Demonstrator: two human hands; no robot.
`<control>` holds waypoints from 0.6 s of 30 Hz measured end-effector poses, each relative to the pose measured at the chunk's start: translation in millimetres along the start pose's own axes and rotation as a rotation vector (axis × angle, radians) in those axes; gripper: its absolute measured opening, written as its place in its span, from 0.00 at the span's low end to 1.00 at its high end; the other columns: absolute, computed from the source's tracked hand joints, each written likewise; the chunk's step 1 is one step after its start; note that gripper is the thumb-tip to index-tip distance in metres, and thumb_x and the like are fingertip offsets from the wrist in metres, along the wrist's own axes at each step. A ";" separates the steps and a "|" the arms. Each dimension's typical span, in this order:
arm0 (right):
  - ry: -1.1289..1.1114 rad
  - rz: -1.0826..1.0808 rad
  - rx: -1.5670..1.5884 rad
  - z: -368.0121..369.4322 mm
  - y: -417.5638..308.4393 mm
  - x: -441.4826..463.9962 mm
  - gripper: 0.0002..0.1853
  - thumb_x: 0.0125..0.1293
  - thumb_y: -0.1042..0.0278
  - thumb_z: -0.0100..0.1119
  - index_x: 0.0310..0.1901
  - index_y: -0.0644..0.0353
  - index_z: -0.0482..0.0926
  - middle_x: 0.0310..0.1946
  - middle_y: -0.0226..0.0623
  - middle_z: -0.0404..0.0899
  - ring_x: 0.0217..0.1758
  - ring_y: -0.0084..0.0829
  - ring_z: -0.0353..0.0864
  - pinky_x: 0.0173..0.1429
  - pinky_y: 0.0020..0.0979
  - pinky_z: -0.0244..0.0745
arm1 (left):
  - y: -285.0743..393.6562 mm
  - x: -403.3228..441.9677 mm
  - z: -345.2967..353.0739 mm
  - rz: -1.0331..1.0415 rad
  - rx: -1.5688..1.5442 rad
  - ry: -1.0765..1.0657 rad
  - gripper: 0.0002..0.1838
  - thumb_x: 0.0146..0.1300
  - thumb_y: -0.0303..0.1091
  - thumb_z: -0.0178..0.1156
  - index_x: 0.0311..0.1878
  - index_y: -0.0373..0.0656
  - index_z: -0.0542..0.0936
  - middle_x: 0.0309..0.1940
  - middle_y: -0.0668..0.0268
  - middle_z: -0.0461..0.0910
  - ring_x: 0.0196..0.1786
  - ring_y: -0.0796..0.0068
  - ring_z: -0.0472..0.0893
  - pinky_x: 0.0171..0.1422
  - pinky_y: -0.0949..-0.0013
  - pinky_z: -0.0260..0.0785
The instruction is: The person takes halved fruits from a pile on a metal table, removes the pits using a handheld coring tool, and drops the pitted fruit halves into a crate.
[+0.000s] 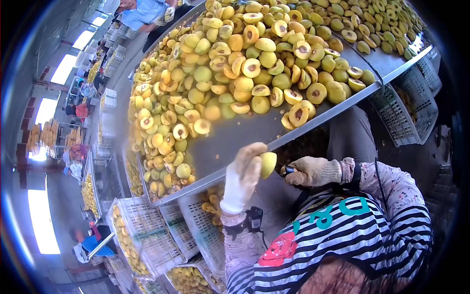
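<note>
My left hand (245,171), in a white and tan glove, is raised at the near metal edge of the table. Its fingers are closed on a yellow-green fruit piece (268,165). To its right, my right hand (313,171) wears a beige knit glove and is wrapped round a small dark tool (289,170), whose working end I cannot make out. The fruit piece and the tool are apart. Beyond both hands, a large heap of halved yellow-green fruit (240,63) lies on the metal table (230,142), several halves with brown centres facing up.
White plastic crates (147,235) with fruit stand below the table at the left; more crates (399,115) are at the right. A raised metal rim (323,117) runs along the near side. A co-worker (147,14) is at the table's far left corner. A black cord (360,56) crosses the table.
</note>
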State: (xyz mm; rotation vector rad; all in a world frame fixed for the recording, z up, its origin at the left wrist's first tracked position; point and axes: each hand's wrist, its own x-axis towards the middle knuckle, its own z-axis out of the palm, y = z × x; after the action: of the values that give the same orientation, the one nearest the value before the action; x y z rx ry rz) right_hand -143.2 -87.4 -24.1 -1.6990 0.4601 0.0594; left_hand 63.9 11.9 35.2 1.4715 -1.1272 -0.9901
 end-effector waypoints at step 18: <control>0.019 0.142 0.225 7.2 -34.5 -17.7 0.27 0.73 0.40 0.54 0.46 0.62 0.80 0.26 0.39 0.80 0.26 0.35 0.79 0.33 0.33 0.75 | -47.3 -24.0 52.6 0.020 -0.845 0.223 0.23 0.74 0.48 0.56 0.58 0.37 0.75 0.55 0.53 0.79 0.53 0.63 0.82 0.55 0.62 0.80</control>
State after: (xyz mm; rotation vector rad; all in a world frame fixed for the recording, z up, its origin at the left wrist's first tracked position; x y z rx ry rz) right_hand -146.3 -72.1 12.1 -1.4463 0.5799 0.0911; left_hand 15.3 26.9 -19.6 0.8442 -0.4514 -1.0707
